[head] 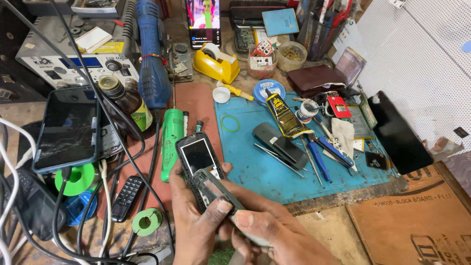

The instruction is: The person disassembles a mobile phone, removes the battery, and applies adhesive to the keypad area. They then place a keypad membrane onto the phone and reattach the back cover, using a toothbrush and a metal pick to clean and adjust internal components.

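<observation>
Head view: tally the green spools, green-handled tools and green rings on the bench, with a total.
Green spools: 2
Green-handled tool: 1
Green ring on the blue mat: 1
Total: 4

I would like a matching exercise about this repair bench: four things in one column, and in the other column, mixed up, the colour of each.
Things:
1. tape dispenser
2. work mat
3. wallet
4. screwdriver handle

Colours:
A. green
B. brown
C. yellow
D. blue

Pairs: 1-C, 2-D, 3-B, 4-A.

The left hand holds the small phone, and the right hand grips its loose front frame.
</observation>
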